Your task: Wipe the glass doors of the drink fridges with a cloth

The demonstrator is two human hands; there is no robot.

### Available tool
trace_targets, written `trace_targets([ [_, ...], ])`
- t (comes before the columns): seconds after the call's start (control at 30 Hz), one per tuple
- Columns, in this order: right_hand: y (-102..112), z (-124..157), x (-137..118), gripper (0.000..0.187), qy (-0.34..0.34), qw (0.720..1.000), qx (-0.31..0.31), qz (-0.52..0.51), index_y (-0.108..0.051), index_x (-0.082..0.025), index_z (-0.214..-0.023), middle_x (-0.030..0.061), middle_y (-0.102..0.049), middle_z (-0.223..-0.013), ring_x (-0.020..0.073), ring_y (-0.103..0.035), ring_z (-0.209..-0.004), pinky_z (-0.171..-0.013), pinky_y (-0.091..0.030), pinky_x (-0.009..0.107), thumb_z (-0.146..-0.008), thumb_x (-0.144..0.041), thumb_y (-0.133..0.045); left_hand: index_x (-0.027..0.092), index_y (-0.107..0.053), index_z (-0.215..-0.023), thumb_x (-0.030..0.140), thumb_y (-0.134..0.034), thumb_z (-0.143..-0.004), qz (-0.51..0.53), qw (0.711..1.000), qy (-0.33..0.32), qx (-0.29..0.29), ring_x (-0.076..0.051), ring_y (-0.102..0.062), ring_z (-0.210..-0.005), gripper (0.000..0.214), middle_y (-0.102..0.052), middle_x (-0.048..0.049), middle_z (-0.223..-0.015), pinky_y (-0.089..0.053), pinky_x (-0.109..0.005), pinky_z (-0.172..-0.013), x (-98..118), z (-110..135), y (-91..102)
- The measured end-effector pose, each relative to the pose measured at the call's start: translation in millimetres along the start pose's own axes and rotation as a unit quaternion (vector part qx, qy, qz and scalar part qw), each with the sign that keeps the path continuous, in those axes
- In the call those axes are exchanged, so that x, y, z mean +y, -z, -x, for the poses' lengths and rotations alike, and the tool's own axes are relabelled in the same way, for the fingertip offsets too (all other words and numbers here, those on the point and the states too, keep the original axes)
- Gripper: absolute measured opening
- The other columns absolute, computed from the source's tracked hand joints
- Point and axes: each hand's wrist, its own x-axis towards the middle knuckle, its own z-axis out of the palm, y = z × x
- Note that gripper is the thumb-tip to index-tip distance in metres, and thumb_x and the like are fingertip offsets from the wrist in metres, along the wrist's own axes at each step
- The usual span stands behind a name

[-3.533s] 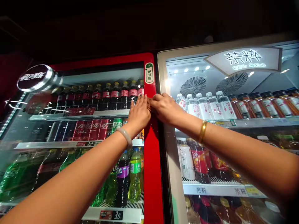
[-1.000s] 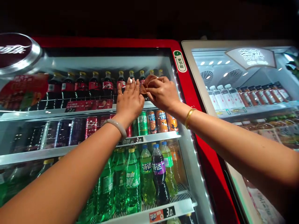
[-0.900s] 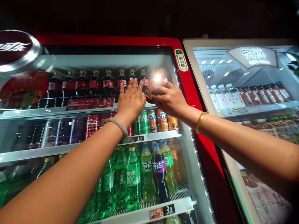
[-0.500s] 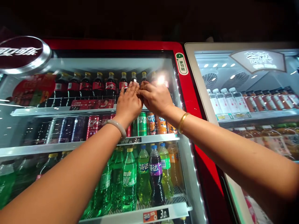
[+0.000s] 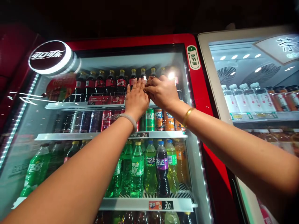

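left hand [image 5: 136, 100] lies flat and open on the red cooler's glass door [image 5: 105, 62]; right hand [image 5: 161, 93] touches it, fingertips pinched together, contents hidden; work seems midway.

Glass door [image 5: 70, 146] of red-framed drinks fridge: upright, looks shut, see-through w/ streaky reflections at left, round lit logo disc [image 5: 48, 57] at top-left corner, green sticker [image 5: 193, 57] on frame top-right.
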Motion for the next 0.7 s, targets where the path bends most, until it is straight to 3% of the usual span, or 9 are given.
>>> trace_targets([
  [0.13, 8, 24, 11, 0.041, 0.021, 0.999, 0.006, 0.027, -0.077, -0.033, -0.115, 0.0057, -0.072, -0.121, 0.0294, -0.055, -0.106, -0.079, -0.036, 0.043, -0.106, -0.037, -0.037, 0.012, -0.029, -0.164, 0.03, -0.031, -0.101, 0.009, 1.0, -0.007, 0.006, -0.023, -0.02, -0.163, 0.066, -0.026, -0.0107, -0.173, -0.011, -0.049, -0.134, 0, 1, -1.6],
  [0.27, -3, 0, 9, 0.04, -0.051, 0.997, 0.035, 0.053, -0.079, -0.024, -0.108, 0.0105, -0.072, -0.118, 0.0303, -0.056, -0.104, -0.076, -0.036, 0.041, -0.104, -0.035, -0.041, 0.004, -0.029, -0.163, 0.028, -0.031, -0.1, 0.004, 1.0, -0.03, -0.006, -0.025, -0.021, -0.162, 0.067, -0.026, -0.0142, -0.173, -0.014, -0.047, -0.134, -9, 1, 2.8],
  [0.37, -19, -26, -18, 0.039, -0.084, 0.994, 0.054, 0.042, -0.079, -0.02, -0.104, 0.0121, -0.071, -0.117, 0.0309, -0.056, -0.106, -0.078, -0.037, 0.042, -0.103, -0.031, -0.042, 0.003, -0.033, -0.161, 0.025, -0.03, -0.1, 0.009, 0.996, -0.083, -0.018, -0.022, -0.026, -0.161, 0.065, -0.029, -0.0138, -0.172, -0.019, -0.04, -0.133, -27, 1, 7.7],
  [0.47, -26, -26, -41, 0.038, -0.05, 0.996, 0.051, 0.046, -0.078, -0.024, -0.106, 0.0106, -0.072, -0.118, 0.03, -0.055, -0.105, -0.081, -0.038, 0.043, -0.104, -0.033, -0.041, 0.005, -0.03, -0.163, 0.025, -0.031, -0.1, 0.012, 0.998, -0.058, -0.004, -0.022, -0.024, -0.161, 0.066, -0.027, -0.0138, -0.172, -0.016, -0.041, -0.133, -45, 2, 10.9],
  [0.57, -21, -7, -40, 0.038, 0.019, 0.998, 0.028, 0.048, -0.078, -0.031, -0.11, 0.0064, -0.071, -0.121, 0.0267, -0.055, -0.104, -0.083, -0.038, 0.043, -0.105, -0.038, -0.041, 0.005, -0.025, -0.164, 0.027, -0.033, -0.1, -0.003, 1.0, -0.018, -0.01, -0.025, -0.019, -0.163, 0.068, -0.022, -0.0161, -0.173, -0.015, -0.048, -0.133, -62, 2, 15.5],
  [0.63, -17, -2, -31, 0.039, 0.027, 0.998, 0.014, 0.058, -0.078, -0.031, -0.108, 0.0061, -0.072, -0.119, 0.0254, -0.054, -0.102, -0.083, -0.037, 0.043, -0.105, -0.039, -0.041, 0.005, -0.025, -0.164, 0.028, -0.031, -0.101, -0.019, 0.998, -0.054, -0.036, -0.024, -0.021, -0.162, 0.067, -0.023, -0.0156, -0.173, -0.017, -0.046, -0.133, -74, 2, 19.9],
  [0.7, -18, -12, -28, 0.04, -0.016, 0.997, 0.008, 0.078, -0.079, -0.025, -0.105, 0.01, -0.071, -0.115, 0.0264, -0.053, -0.103, -0.081, -0.036, 0.042, -0.104, -0.04, -0.042, 0.009, -0.027, -0.165, 0.029, -0.029, -0.102, -0.028, 0.992, -0.11, -0.047, -0.021, -0.025, -0.161, 0.066, -0.026, -0.011, -0.173, -0.011, -0.044, -0.134, -89, 3, 23.3],
])
